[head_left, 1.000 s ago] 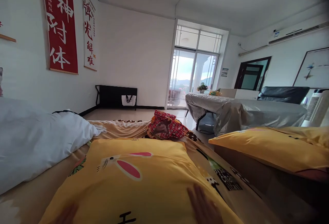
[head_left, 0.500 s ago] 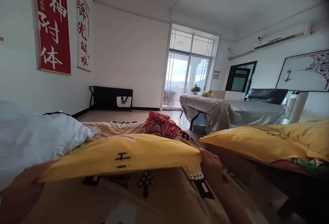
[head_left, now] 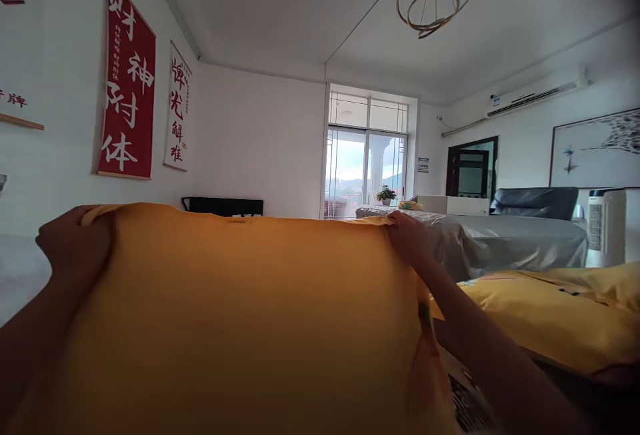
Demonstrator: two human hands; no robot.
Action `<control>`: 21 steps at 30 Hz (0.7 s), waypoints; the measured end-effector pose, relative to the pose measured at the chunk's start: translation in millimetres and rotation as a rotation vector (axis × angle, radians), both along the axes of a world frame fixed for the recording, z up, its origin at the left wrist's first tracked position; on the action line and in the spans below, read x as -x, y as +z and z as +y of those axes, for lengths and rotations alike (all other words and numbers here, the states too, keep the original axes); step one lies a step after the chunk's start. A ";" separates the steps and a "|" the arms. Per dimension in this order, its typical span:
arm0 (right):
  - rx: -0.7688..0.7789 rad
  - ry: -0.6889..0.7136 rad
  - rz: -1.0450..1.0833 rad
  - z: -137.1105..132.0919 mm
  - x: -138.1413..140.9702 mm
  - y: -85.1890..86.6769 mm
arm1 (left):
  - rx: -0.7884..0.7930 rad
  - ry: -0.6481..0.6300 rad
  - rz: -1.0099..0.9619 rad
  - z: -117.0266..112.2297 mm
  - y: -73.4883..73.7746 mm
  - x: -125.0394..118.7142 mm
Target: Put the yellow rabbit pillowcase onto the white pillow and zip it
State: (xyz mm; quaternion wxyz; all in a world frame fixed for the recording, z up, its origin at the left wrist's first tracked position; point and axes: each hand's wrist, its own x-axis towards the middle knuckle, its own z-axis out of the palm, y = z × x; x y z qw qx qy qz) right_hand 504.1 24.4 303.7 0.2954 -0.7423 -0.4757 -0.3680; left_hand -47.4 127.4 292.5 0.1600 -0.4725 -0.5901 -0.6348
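A yellow pillowcase (head_left: 260, 315) hangs upright in front of me, filling the lower middle of the view. My left hand (head_left: 77, 238) is closed round its upper left corner. At the upper right corner, my right hand (head_left: 411, 238) pinches the cloth. The top edge runs nearly level between the two hands. Some green and reddish print shows at its right side. Most of the patterned bedding behind and below it is hidden, and a strip of white bedding (head_left: 20, 275) shows at the far left.
More yellow bedding (head_left: 560, 308) lies at the right. Behind it stand a plastic-covered table (head_left: 515, 242), a dark leather chair (head_left: 535, 203) and a white upright appliance (head_left: 607, 228). A black low stand (head_left: 225, 206) is by the back wall. A ring lamp (head_left: 435, 5) hangs overhead.
Both hands have risen with the pillowcase, from lying low over the bed to hanging upright. It now covers the red checked cloth and the bed. The view has tilted up.
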 end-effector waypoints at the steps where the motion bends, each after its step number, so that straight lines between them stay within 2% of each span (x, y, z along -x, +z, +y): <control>1: 0.051 0.010 0.003 3.9 -3.2 -3.6 | 0.075 -0.021 -0.064 -3.5 0.5 -3.6; 3: 0.194 0.022 -0.012 15.3 -9.2 -19.9 | 0.257 -0.076 -0.104 -5.8 -7.6 -11.7; 4: 0.269 0.025 -0.023 22.3 -11.4 -32.0 | 0.348 -0.088 -0.078 -3.5 -16.7 -15.0; 7: 0.419 0.024 -0.044 44.4 -12.8 -78.1 | 0.559 -0.120 -0.007 17.0 -60.4 -18.6; 10: 0.484 0.029 -0.067 64.4 -8.4 -121.8 | 0.649 -0.177 0.024 46.5 -109.9 -15.6; 13: 0.498 0.036 -0.086 81.4 -6.5 -147.3 | 0.682 -0.176 -0.003 71.8 -141.1 -13.3; 16: 0.474 0.033 -0.080 93.4 -13.0 -154.8 | 0.712 -0.167 -0.003 87.3 -150.4 -13.5; 18: 0.453 0.021 -0.061 98.8 -19.6 -153.9 | 0.760 -0.178 0.024 92.4 -149.0 -16.3; 21: 0.412 -0.015 -0.006 109.5 -20.7 -150.3 | 0.788 -0.085 0.169 98.1 -141.0 -32.6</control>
